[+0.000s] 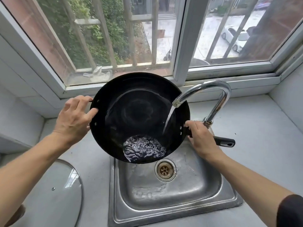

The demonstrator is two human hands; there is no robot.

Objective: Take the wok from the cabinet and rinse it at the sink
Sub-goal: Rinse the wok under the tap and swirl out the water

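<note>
Black round wok, tilted toward viewer above steel sink, held between left hand and right hand; water pooled at lower inner wall.

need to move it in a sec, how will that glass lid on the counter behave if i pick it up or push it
The round glass lid with a metal rim is probably stiff and fairly heavy for its size. It looks fragile, since most of it is clear glass. It lies near the counter edge, so a push could slide it off. Only a small centre screw shows, so the grip may be poor from this side.
</note>
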